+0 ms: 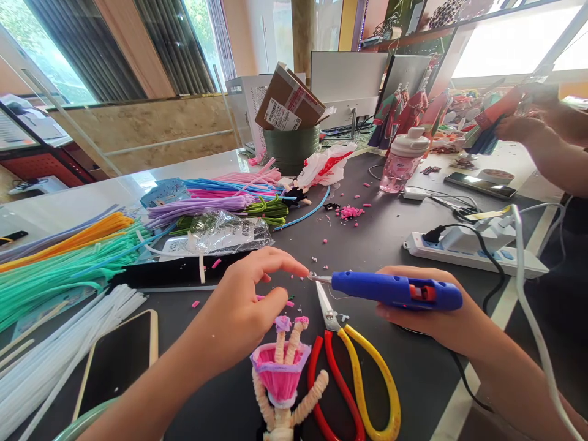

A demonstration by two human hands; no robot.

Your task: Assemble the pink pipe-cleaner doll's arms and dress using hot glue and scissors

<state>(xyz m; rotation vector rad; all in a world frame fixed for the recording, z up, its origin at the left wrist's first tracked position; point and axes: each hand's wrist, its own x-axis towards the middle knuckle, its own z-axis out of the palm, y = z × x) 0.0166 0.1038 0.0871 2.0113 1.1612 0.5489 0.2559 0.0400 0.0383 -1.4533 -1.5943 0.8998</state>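
My right hand (413, 318) is wrapped round a blue glue gun (390, 290), its metal nozzle pointing left. At the nozzle tip, the index finger of my left hand (248, 294) is stretched out, touching or nearly touching it. The thumb of that hand is apart from the finger, and nothing clear lies between them. Below my left hand, a pipe-cleaner doll (281, 373) with a pink and purple skirt lies with its legs toward the top of the picture. Scissors (329, 318) with one red and one yellow handle lie just right of the doll.
Bundles of coloured pipe cleaners (68, 257) cover the left side, beside a phone (117, 361). A power strip (478, 251), a pink bottle (404, 160) and another phone (480, 185) are at the right. Pink scraps (350, 212) lie mid-table. Another person's hand (528, 131) holds something at the upper right.
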